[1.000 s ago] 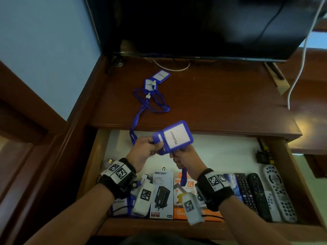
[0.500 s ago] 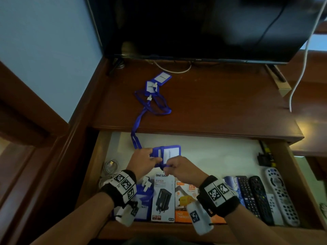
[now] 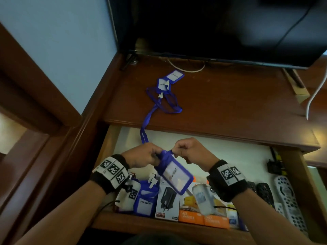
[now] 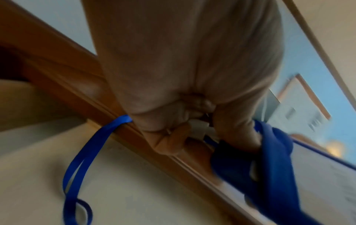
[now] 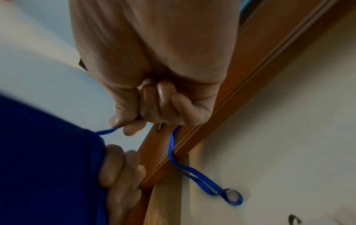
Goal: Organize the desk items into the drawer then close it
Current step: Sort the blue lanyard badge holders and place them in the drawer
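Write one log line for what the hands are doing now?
left hand: grips blue badge holder | right hand: pinches lanyard strap | drawer: open | two badge holders: on desk

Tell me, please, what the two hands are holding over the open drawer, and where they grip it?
Both hold one blue badge holder at its top end: the left hand grips beside the clip, the right hand pinches its thin blue lanyard there.

Head cam looks forward and down from above over tabletop (image 3: 221,103) and open drawer (image 3: 230,152). Each wrist cam sits very close under its palm, aimed along the fingers and tilted. All three share the blue strap (image 3: 144,137) (image 4: 86,152) (image 5: 192,175) hanging over the drawer's white floor.
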The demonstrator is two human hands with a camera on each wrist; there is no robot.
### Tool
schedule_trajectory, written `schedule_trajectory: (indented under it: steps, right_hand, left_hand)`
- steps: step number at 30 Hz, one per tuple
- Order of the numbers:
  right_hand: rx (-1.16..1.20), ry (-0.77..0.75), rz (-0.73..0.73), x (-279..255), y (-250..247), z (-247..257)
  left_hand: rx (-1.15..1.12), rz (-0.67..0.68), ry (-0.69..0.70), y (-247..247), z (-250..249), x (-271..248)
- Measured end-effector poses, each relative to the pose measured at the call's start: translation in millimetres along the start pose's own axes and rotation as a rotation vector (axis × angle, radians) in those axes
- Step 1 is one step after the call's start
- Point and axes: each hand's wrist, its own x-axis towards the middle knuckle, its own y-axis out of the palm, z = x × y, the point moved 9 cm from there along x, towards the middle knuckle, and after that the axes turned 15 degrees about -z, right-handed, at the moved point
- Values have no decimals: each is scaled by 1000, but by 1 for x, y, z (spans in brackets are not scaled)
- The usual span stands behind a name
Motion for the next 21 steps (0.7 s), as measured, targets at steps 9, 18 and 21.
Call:
schedule_trajectory:
  steps: [9, 18, 21]
  right_hand:
    - [256, 47, -40, 0, 28, 4]
    - [235, 114, 116, 13, 88, 17]
    - [130, 158, 12, 39, 80, 12]
  left_hand:
    - [-556, -489, -45, -27, 26, -15]
    - [-796, -690, -151, -63, 50, -50]
    - [-530, -682, -263, -77, 70, -64]
